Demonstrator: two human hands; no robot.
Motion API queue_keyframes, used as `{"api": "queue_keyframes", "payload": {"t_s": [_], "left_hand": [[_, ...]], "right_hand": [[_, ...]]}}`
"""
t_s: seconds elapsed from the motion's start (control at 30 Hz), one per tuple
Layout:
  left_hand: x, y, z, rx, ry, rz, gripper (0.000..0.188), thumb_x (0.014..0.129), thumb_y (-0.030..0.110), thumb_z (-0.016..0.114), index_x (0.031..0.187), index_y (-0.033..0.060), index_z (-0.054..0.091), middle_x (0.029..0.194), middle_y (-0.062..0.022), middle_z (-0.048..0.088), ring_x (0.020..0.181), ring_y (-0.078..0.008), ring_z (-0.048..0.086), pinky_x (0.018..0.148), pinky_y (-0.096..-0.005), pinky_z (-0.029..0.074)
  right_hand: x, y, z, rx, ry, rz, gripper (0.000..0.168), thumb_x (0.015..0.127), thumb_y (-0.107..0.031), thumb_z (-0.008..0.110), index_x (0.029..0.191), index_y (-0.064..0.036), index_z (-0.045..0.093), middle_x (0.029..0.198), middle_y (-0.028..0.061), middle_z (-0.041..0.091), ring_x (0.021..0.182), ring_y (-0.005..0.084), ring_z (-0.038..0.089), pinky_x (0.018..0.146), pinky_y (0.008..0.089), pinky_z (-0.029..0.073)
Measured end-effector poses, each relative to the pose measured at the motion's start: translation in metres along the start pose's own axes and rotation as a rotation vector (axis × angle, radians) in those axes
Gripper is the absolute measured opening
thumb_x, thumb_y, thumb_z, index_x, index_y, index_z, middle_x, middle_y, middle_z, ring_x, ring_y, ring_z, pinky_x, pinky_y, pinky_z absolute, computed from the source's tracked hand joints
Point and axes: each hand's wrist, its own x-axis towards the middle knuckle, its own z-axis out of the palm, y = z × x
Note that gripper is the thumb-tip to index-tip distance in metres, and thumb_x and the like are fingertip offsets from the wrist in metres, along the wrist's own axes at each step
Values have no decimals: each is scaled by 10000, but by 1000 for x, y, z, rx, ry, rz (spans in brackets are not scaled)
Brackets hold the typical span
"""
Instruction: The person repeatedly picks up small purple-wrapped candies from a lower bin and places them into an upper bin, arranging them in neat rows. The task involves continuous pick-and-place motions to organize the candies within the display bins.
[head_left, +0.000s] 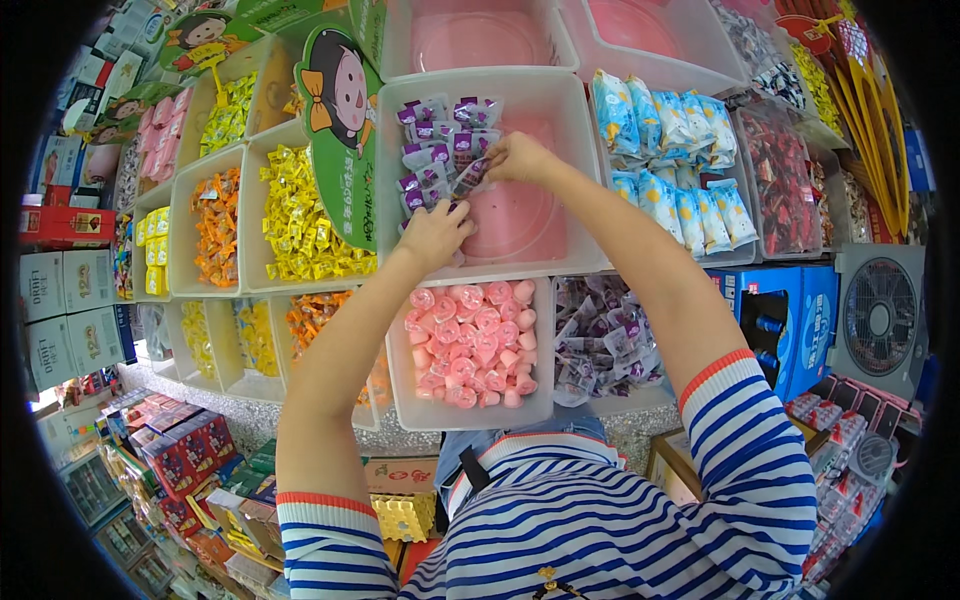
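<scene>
My right hand (517, 159) pinches the upper end of a small purple-and-clear wrapped packet (470, 177), which tilts over the translucent plastic bin (574, 247). Fingertips of my left hand (437, 234) rest by the lower end of that packet and over the bin's left side; whether they grip anything is hidden. Similar purple packets (429, 156) lie in rows along the left half of this bin. Its pink bottom (517, 225) shows on the right. Just in front, a bin (546, 360) holds pink jelly cups (472, 337), and loose purple packets (607, 337) fill the one beside it.
Blue-and-white snack bags (675, 135) stand in the bin to the right. Yellow wrapped sweets (307, 217) and orange ones (217, 225) fill bins at the left, beside a green cartoon sign (341, 135). A box fan (879, 315) and blue carton (814, 330) are at the right.
</scene>
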Motion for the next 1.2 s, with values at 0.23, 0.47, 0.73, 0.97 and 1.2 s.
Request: {"api": "queue_keyframes", "payload": {"t_s": [0.23, 0.47, 0.73, 0.97, 1.2], "left_hand": [[17, 6, 1, 60, -274, -50, 398, 691, 292, 709, 1060, 209, 587, 1112, 67, 529, 1052, -186, 475, 660, -375, 477], [28, 14, 0, 57, -386, -169, 332, 767, 232, 638, 1090, 163, 602, 1203, 11, 492, 1117, -225, 458, 701, -453, 481], [56, 8, 0, -340, -299, -566, 479, 710, 217, 713, 1137, 55, 568, 1315, -107, 356, 1114, -341, 445, 794, -486, 522], [41, 6, 5, -236, 18, -358, 765, 586, 183, 793, 1278, 268, 477, 1459, -116, 197, 1092, -332, 446, 735, -403, 552], [40, 6, 9, -216, -48, -350, 777, 643, 201, 747, 1336, 356, 430, 1523, -94, 75, 1113, -297, 432, 730, -406, 541]], "right_hand": [[-5, -15, 3, -140, 58, -4, 241, 704, -149, 706, 916, -54, 641, 807, 137, 660, 739, 252, 651, 682, 366, 513], [-6, -6, 4, -308, 275, -197, 188, 692, -115, 696, 835, -29, 608, 743, 159, 627, 740, 289, 641, 671, 398, 502], [-4, -21, 40, 323, 504, 159, 347, 646, -95, 753, 901, 29, 553, 815, 211, 634, 736, 297, 654, 695, 390, 520], [28, 11, 42, 64, 569, 43, 934, 550, -187, 820, 1299, 35, 309, 1058, 260, 574, 1086, 381, 511, 923, 402, 446], [42, 10, 30, 187, 466, 238, 941, 498, -212, 805, 1323, -61, 378, 1235, 234, 476, 1190, 384, 396, 1003, 403, 374]]}}
